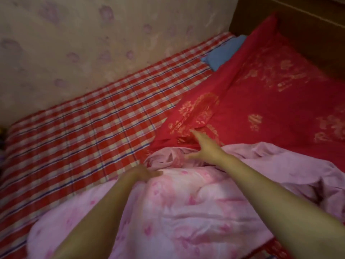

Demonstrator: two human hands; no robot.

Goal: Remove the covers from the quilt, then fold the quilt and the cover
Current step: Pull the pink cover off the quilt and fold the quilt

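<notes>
A pink floral quilt lies bunched on the near part of the bed, blurred by motion. Plain pink fabric spreads crumpled to its right and behind it. Beyond that lies red bedding with gold patterns, one corner folded over. My left hand grips the far edge of the pink floral quilt, and the fabric covers part of my wrist. My right hand reaches forward with fingers spread. Its fingertips touch the folded red corner, and its thumb is over the plain pink folds.
A red, white and blue plaid sheet covers the left half of the bed up to the flowered wall. A blue pillow lies at the head, beside the brown headboard.
</notes>
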